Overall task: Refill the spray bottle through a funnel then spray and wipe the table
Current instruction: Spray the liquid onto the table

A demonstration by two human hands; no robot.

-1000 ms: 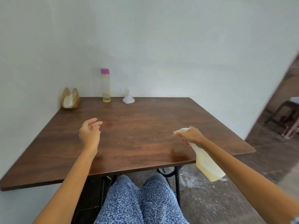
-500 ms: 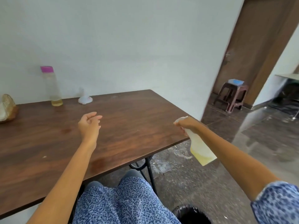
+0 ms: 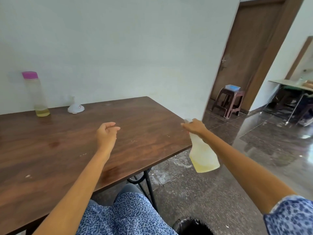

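A: What surrounds the work area?
B: A brown stool (image 3: 227, 103) carrying a blue item stands by the door (image 3: 250, 48); a black bin (image 3: 193, 227) sits on the floor below the table's near edge. Nothing lies between the hands and the tabletop (image 3: 144, 119).

A: Containers?
B: A clear bottle (image 3: 36, 94) with a pink cap stands at the far edge, holding a shallow layer of yellow liquid. A white funnel (image 3: 76, 108) rests mouth-down just beside it.

A: The spray bottle (image 3: 203, 155)?
B: Translucent, yellow liquid pooled at its base; tilted, beyond the tabletop's right edge near the far right corner.

A: Hands?
B: Right hand (image 3: 194, 127) grips the sprayer head. Left hand (image 3: 106, 134) hovers over the tabletop, fingers loosely curled, holding nothing.
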